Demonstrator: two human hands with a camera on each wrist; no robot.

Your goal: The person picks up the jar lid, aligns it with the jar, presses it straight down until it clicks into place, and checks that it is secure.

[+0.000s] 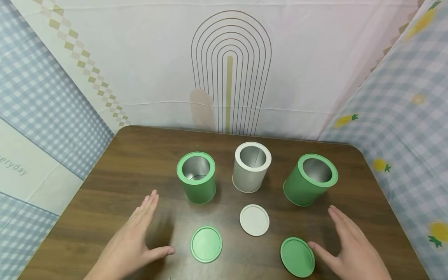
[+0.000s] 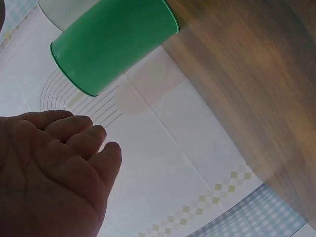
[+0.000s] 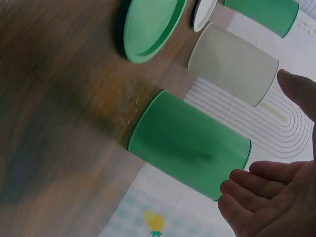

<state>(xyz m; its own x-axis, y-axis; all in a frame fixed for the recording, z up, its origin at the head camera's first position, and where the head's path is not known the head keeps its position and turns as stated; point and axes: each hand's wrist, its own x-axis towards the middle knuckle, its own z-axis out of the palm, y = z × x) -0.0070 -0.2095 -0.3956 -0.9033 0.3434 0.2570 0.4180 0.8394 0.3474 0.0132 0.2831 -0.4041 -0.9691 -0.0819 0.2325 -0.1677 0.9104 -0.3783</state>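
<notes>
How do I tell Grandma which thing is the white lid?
On the wood-grain table, find the white tin standing between two green tins. Just in front of it lies the round white lid. It's the only white one: both other lids are green.

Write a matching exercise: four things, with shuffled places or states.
Things
1. White cylindrical metal can
2. White round lid
3. Left hand
4. Right hand

Places or states
A. Nearest the rightmost green round lid
B. Flat on the brown wood-grained table, before the can
C. Upright, open-topped
D. Over the table's left side

Pairs: 1-C, 2-B, 3-D, 4-A
</notes>
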